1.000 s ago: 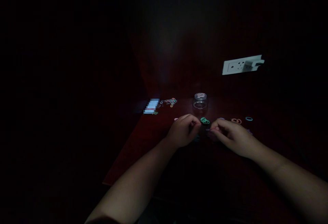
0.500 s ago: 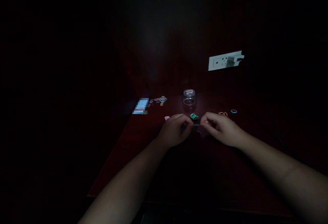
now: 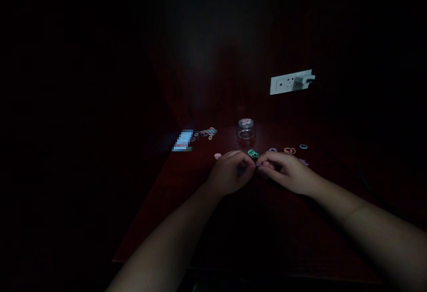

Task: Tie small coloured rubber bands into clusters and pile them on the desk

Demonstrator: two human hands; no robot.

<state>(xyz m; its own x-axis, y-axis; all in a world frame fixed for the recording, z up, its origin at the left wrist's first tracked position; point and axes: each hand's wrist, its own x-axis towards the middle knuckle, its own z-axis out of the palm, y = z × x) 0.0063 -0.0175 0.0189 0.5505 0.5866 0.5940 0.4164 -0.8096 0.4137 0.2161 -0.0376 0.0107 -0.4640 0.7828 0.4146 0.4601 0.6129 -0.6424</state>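
Note:
My left hand [image 3: 231, 172] and my right hand [image 3: 287, 171] meet over the dark red table [image 3: 233, 225], fingertips pinched on a small, thin, pale band [image 3: 258, 164] between them. Just beyond the fingertips lie green bands [image 3: 252, 153]. A pink band [image 3: 218, 156] rests by my left hand. Near my right hand are a lilac band [image 3: 272, 150], orange bands [image 3: 290, 150], a blue band [image 3: 303, 146] and purple bands [image 3: 304, 162], partly hidden. Farther back stands a clear jar [image 3: 246, 132] with its lid on.
A lit phone [image 3: 183, 140], blurred out, lies at the table's left edge. Beside it is a loose pile of mixed coloured bands [image 3: 208, 132]. On the back wall is a white socket panel [image 3: 290, 82] with a plug in it; a dark cable runs down at the right.
My hands have come closer together, and the band between them is less stretched. The lilac and purple bands near my right hand now show more. The view has shifted slightly.

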